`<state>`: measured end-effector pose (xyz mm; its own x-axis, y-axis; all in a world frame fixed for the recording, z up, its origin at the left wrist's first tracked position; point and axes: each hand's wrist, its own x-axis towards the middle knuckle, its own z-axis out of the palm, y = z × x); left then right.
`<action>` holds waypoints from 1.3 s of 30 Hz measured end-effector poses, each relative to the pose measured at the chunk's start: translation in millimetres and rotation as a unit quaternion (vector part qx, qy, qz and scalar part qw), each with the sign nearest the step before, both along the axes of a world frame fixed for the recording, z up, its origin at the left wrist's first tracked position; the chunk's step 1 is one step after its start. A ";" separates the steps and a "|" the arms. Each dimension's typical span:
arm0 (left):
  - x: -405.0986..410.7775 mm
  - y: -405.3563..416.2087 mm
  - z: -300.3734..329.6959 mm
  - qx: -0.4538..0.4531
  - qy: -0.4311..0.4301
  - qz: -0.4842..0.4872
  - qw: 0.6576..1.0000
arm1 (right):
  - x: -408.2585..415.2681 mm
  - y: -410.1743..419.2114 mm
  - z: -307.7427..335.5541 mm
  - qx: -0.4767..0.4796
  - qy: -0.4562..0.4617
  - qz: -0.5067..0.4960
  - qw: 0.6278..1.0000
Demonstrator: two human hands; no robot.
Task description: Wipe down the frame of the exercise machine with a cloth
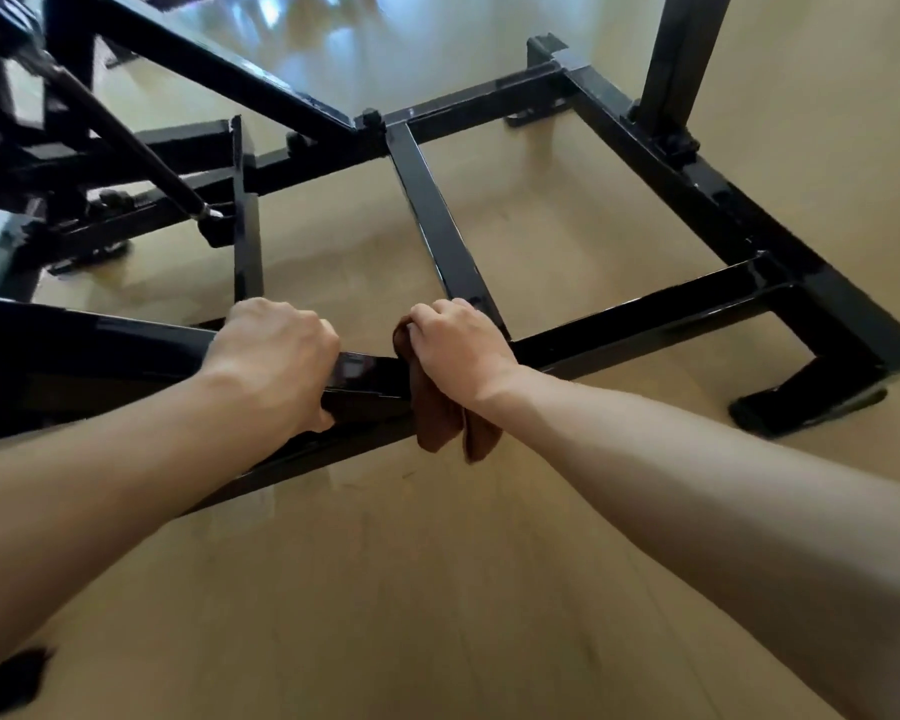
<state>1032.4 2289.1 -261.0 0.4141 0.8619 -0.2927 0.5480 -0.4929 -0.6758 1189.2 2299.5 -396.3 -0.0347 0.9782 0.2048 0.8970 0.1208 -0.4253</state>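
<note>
The exercise machine's glossy black steel frame (pixel 645 319) spreads low over the floor, with a near crossbar running left to right. My left hand (pixel 274 350) grips this near crossbar, fingers curled over its top. Just to its right, my right hand (pixel 458 340) holds a brown cloth (pixel 440 413) wrapped over the same bar; the cloth's ends hang below the bar. A short stretch of bare bar shows between the two hands.
A middle bar (pixel 437 220) runs away from the near crossbar to a far crossbar (pixel 489 103). An upright post (pixel 679 54) rises at the right rear. Linkages and a rod (pixel 126 142) crowd the left. Tan wooden floor (pixel 437 589) lies below.
</note>
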 end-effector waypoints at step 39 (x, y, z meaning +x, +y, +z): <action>69.4 26.0 -122.1 -0.058 -0.327 -0.005 0.943 | 52.6 75.3 -24.7 -0.070 -0.014 -0.070 0.995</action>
